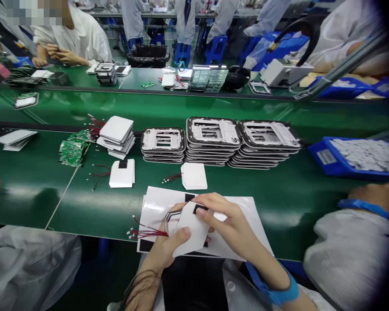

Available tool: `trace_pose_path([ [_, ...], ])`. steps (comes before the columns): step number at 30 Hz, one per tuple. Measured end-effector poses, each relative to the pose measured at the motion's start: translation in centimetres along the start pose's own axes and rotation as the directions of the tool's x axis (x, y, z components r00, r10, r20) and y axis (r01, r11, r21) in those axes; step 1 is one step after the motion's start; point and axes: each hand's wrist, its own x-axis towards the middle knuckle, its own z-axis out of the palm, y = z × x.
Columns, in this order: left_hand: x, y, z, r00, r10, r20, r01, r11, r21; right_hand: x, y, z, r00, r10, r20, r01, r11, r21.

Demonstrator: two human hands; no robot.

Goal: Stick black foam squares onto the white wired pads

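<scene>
Over a white sheet at the bench's front edge, my left hand grips a flat white battery pack, with its thumb on the face. Red wires with small white plugs stick out to the left of that hand. My right hand is closed on the pack's upper right corner, its thumb pressing at a black patch. The pack is tilted. Behind the left fingers is a thin dark-lined frame-like edge, partly hidden. Another wired white pack lies just beyond the sheet.
Stacks of black-and-white frames stand behind. Left of them are a pile of white packs, a pair of packs and green circuit boards. A blue bin of white parts sits right. Neighbouring people's arms flank me.
</scene>
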Motion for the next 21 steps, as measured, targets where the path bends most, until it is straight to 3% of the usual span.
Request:
trace_pose_path([
  [4, 1.0, 0.2, -1.1, 0.999, 0.001, -0.048, -0.010, 0.984, -0.179, 3.1, -0.8, -1.4, 0.989, 0.138, -0.053, -0.129, 0.980, 0.148],
  [7, 1.8, 0.1, -2.0, 0.998, 0.037, -0.050, -0.049, 0.964, -0.260, 6.7, -2.8, -0.9, 0.998, 0.066, 0.017, -0.066, 0.997, 0.039],
  [10, 2.3, -0.1, -2.5, 0.999, 0.034, -0.028, -0.040, 0.963, -0.267, 11.5, -4.8, 2.3, 0.953, -0.065, 0.295, 0.150, 0.950, -0.275],
  [12, 2.4, -0.2, -2.7, 1.000, 0.028, -0.014, -0.030, 0.962, -0.272, 15.0, -5.4, 5.7, 0.917, -0.074, 0.393, 0.226, 0.907, -0.356],
  [17, 2.5, -0.3, -2.9, 1.000, -0.004, -0.004, 0.002, 0.948, -0.319, 21.0, -4.6, 13.3, 0.899, -0.063, 0.433, 0.321, 0.766, -0.557],
  [21, 2.6, -0.5, -3.3, 0.999, -0.046, -0.012, 0.039, 0.935, -0.352, 21.2, -3.9, 15.5, 0.901, -0.130, 0.413, 0.404, 0.597, -0.693],
])
